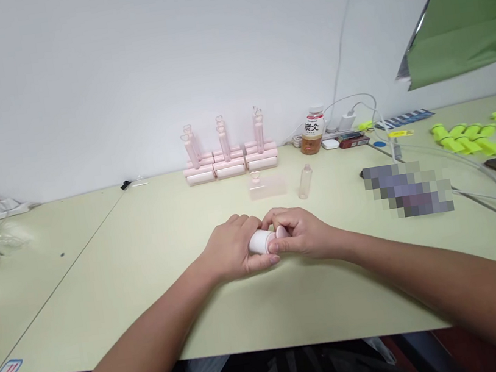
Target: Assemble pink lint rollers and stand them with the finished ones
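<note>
Two hands meet near the table's (104, 280) front edge: your left hand (232, 250) curls shut around a white roller (261, 241), your right hand (298, 234) pinches its pink end. By the back edge stand pink rollers (229, 159) and a bottle (313, 131) labelled with Chinese characters. A clear bottle (305, 181) stands between them and your hands.

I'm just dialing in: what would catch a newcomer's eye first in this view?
First, the left hand and right hand meeting at the table's centre, both gripping a small white roll. Behind them, rows of pink rollers stand stacked against the wall. At far right, bright yellow-green parts lie beneath a green sheet.
</note>
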Demonstrator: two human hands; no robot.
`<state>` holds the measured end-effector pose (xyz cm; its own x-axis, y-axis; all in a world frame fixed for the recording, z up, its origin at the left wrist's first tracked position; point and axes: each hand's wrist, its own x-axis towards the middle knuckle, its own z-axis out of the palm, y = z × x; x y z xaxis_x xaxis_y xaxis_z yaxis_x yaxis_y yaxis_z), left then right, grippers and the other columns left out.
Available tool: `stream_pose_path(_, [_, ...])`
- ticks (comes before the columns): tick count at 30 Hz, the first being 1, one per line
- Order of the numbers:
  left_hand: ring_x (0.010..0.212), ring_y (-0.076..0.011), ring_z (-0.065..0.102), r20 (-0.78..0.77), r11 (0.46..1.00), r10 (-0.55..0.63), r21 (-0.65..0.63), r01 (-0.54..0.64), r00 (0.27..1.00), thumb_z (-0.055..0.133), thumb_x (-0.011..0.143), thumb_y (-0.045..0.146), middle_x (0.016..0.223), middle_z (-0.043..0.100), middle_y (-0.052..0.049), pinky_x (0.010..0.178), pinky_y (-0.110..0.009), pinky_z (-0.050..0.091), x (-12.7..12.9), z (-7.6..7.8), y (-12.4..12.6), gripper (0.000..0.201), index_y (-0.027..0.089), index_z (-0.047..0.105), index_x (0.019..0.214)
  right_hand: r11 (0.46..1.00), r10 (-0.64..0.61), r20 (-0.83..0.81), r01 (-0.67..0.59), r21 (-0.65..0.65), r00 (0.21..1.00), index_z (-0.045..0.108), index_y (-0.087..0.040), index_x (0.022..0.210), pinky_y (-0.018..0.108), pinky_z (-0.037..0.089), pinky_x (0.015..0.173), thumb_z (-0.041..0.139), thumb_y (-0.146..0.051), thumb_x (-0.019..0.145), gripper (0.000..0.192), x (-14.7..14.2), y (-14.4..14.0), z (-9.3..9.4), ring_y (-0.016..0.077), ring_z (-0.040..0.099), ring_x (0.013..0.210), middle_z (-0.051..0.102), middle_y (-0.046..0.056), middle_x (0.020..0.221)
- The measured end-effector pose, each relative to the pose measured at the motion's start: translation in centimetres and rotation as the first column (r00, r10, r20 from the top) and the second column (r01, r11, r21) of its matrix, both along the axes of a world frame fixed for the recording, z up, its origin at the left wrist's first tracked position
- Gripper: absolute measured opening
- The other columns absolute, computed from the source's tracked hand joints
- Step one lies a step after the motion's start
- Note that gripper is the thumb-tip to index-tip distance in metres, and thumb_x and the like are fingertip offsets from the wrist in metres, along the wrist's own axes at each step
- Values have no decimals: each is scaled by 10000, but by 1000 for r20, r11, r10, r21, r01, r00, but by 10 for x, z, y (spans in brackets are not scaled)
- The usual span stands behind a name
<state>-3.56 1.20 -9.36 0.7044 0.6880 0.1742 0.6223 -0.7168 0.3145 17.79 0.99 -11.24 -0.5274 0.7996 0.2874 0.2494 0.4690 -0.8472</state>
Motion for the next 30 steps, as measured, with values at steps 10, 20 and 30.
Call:
stream_pose_path(10, [800,-229,542,25,999,33,37,-34,999,417,829,780,921,587,-69,604,-299,370,0,0,0,612,208,581,974,996,-54,-54,57,62,997,529,-185,607,266,418,637,694,-468,811,386,-3,-4,2,154,561,734,642,51,918])
stream_pose_path(20, [821,-219,570,20,980,197,-4,-197,980,459,830,763,937,587,-48,611,-297,386,-5,-5,9,590,238,619,1048,981,-158,41,162,-110,987,637,-203,922,254,415,589,644,-465,850,272,-2,0,-4,157,560,671,629,2,758])
stream_pose_path(30, [818,-227,567,-20,979,201,24,-201,979,406,854,763,923,573,-58,598,-296,366,-3,-3,6,618,242,630,1101,983,-175,102,179,-31,979,660,-212,1055,257,409,599,677,-425,840,303,-3,-3,-2,144,502,678,578,-11,772])
